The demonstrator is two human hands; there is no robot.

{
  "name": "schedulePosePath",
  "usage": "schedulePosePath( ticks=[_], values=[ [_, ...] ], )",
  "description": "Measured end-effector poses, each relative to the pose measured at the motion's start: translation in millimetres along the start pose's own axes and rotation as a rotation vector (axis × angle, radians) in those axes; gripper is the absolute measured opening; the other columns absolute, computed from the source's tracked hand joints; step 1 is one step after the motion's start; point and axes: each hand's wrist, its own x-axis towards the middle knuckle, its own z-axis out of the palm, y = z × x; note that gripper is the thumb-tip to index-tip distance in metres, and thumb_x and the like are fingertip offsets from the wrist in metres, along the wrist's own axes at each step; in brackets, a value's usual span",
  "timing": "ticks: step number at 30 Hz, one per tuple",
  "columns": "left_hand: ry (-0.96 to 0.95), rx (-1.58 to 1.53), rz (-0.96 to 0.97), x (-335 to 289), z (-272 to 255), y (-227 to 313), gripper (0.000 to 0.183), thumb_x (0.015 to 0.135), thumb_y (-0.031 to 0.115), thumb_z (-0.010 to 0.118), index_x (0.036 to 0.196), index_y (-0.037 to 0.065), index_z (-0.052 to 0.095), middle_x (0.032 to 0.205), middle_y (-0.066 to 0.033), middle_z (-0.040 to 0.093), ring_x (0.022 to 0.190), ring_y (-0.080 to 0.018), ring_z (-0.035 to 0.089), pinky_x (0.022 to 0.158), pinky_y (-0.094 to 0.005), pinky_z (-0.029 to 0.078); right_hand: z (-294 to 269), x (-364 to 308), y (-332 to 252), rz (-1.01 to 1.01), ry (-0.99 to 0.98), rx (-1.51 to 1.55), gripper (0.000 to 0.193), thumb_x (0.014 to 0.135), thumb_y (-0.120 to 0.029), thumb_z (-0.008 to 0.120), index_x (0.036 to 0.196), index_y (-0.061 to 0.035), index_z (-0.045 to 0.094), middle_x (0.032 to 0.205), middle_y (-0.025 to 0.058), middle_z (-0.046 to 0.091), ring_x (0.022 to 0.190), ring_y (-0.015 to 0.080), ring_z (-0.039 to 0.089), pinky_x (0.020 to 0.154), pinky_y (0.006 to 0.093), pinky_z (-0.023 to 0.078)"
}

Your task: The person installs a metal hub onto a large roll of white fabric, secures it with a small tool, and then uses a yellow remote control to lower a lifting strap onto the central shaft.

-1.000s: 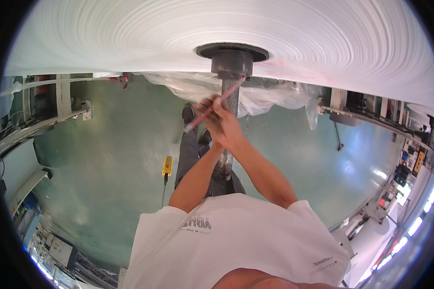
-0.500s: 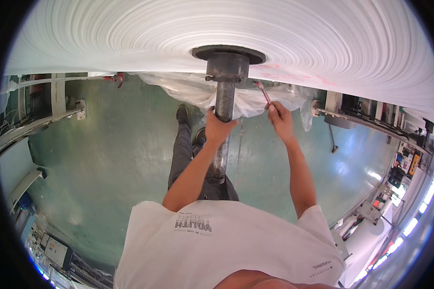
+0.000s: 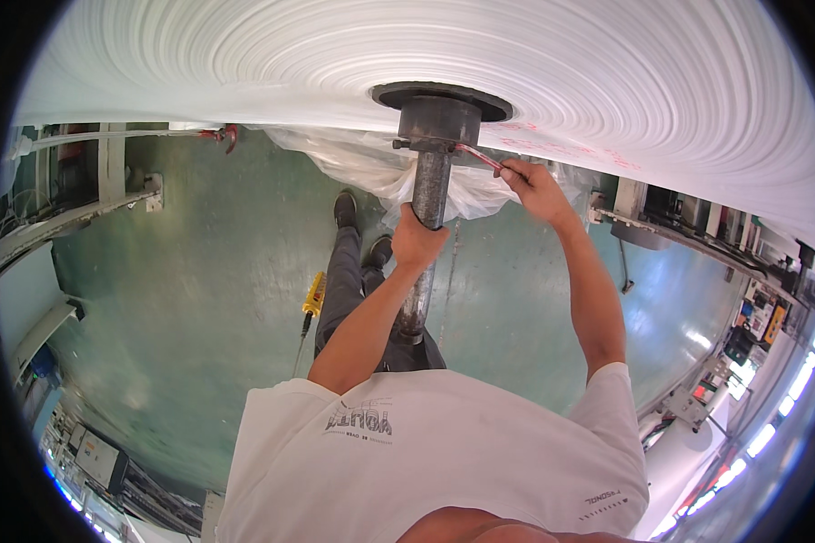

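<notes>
A metal shaft (image 3: 432, 181) sticks out toward me from the core of a huge white roll (image 3: 244, 54). Where it leaves the roll it carries a dark collar (image 3: 439, 122) with a bolt at its left side. My left hand (image 3: 417, 240) is wrapped round the shaft below the collar. In my right hand (image 3: 534, 188) is the handle end of a small red wrench (image 3: 480, 157); its far end meets the collar's lower right side. Exactly how the wrench sits on the collar is too small to tell.
Crumpled clear plastic film (image 3: 362, 172) hangs below the roll. A yellow pendant control (image 3: 314, 293) on a cable is beside my left leg. Machine frames stand at left (image 3: 72, 222) and right (image 3: 679, 231), with a red hook (image 3: 230, 138) at the left. The floor (image 3: 181, 299) is green.
My right hand has moved up, and the wrench's tip has come from beside the collar onto it. My left hand stays on the shaft. The yellow pendant control has come into view.
</notes>
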Motion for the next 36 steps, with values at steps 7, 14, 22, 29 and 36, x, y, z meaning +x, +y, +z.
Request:
schedulePosePath(
  ticks=[7,14,22,29,36],
  values=[
    [-0.005,-0.028,0.016,-2,-3,1,0.057,0.061,0.024,0.073,0.104,0.003,0.041,0.089,-0.0243,0.064,0.085,-0.0434,0.062,0.074,-0.0484,0.05,-14,19,6,-0.12,-0.065,-0.136,0.02,0.094,-0.02,0.056,0.1,-0.0028,0.062,0.069,0.0135,0.053,0.064,0.023,0.045,0.064,0.0347,0.042],
    [0.001,0.03,-0.008,-1,-3,0,0.057,0.062,0.029,0.077,0.101,0.005,0.042,0.087,-0.0197,0.065,0.084,-0.0387,0.064,0.073,-0.0469,0.049,-32,39,0,-0.216,-0.163,-0.346,0.017,0.092,-0.02,0.059,0.1,-0.0053,0.065,0.068,0.013,0.055,0.062,0.0228,0.047,0.063,0.0335,0.043],
    [-0.028,-0.036,-0.031,0,-7,4,0.055,0.062,0.025,0.073,0.103,0.005,0.042,0.086,-0.0205,0.064,0.083,-0.0407,0.063,0.073,-0.0467,0.049,-53,69,-3,0.011,-0.386,-0.124,0.021,0.092,-0.02,0.06,0.104,-0.0042,0.067,0.082,0.0061,0.065,0.074,0.014,0.051,0.073,0.0296,0.043],
    [-0.054,-0.055,-0.06,4,-7,3,0.052,0.064,0.025,0.072,0.102,0.005,0.043,0.089,-0.0202,0.064,0.085,-0.041,0.062,0.075,-0.0481,0.048,-62,85,-27,0.089,-0.473,-0.307,0.02,0.09,-0.02,0.061,0.105,-0.009,0.069,0.086,0.0076,0.067,0.08,0.0166,0.056,0.077,0.0313,0.045],
    [-0.044,-0.054,-0.05,2,-11,8,0.052,0.064,0.023,0.07,0.104,0.004,0.042,0.093,-0.021,0.062,0.088,-0.0411,0.061,0.076,-0.0488,0.047,-62,88,-28,0.005,-0.461,-0.355,0.019,0.088,-0.019,0.063,0.104,-0.0106,0.07,0.081,0.0092,0.066,0.072,0.0203,0.056,0.07,0.0322,0.045]
  ],
)
